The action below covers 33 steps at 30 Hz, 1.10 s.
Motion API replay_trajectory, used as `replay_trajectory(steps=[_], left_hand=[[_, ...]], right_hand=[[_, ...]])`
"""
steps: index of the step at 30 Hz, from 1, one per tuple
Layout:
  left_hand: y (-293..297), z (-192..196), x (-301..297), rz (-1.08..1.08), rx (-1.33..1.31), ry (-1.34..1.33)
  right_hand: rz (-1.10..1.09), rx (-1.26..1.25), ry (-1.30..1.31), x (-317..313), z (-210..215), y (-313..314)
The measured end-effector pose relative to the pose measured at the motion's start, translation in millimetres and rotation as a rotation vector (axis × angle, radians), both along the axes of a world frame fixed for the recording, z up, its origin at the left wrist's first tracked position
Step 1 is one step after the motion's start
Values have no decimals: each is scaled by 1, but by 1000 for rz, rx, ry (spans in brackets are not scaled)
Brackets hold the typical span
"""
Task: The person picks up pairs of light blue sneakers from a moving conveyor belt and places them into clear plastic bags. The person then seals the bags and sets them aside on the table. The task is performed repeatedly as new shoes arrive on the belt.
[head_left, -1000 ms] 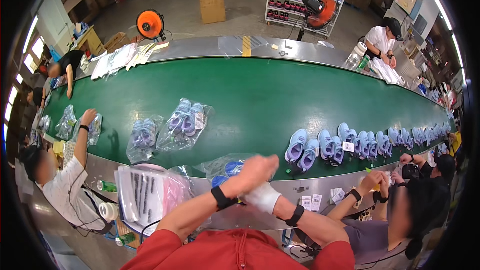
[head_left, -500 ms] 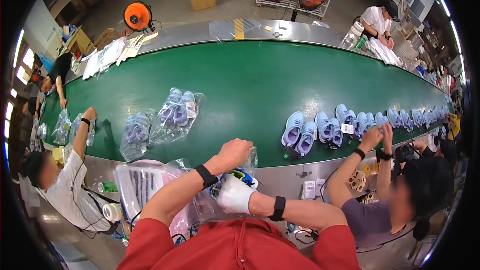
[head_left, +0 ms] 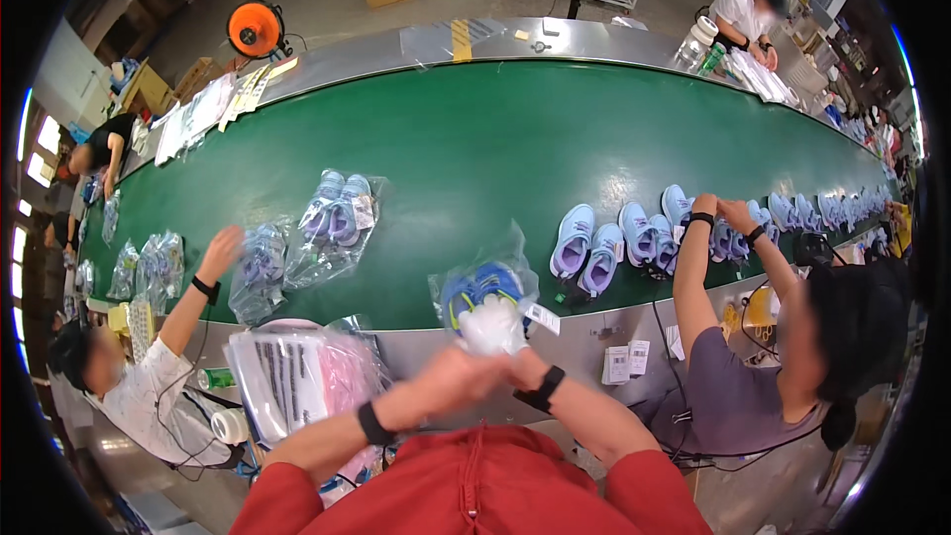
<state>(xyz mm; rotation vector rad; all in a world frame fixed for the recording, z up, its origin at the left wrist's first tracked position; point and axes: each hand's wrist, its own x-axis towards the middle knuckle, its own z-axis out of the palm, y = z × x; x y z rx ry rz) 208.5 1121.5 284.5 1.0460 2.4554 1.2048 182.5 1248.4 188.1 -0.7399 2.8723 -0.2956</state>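
Note:
A pair of blue shoes (head_left: 495, 279) with yellow-green trim sits in a clear plastic bag at the belt's near edge. My right hand (head_left: 493, 327), in a white glove, grips the near end of the bagged shoes. A white tag (head_left: 542, 317) sticks out beside it. My bare left hand (head_left: 458, 376) is blurred and lies just nearer to me, by the right wrist; its fingers are smeared by motion. Two bagged pairs of light blue shoes, a farther pair (head_left: 340, 210) and a nearer pair (head_left: 262, 260), lie on the belt to the left.
The green belt (head_left: 446, 149) runs across. On its right stand several unbagged light blue shoes (head_left: 599, 260), with a co-worker's hands (head_left: 721, 210) over them. Another co-worker's hand (head_left: 223, 250) reaches in from the left. Plastic bags (head_left: 297, 376) are stacked left of me, tags (head_left: 626, 362) at right.
The bagged blue shoes have moved from against my body out onto the belt edge, my gloved hand with them. My left hand has drawn back toward me. Both co-workers' hands have shifted.

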Motion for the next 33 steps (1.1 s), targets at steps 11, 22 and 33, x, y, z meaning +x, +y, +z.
replay_trajectory(steps=[11,22,33], left_hand=[[32,-35,-95,411,-266,25],[42,26,-44,-3,70,-106],[4,42,-17,466,-75,-188]], right_hand=[[180,60,-242,17,33,-42],[-51,-614,-243,6,-44,14],[-200,-292,236,-107,51,-43]])
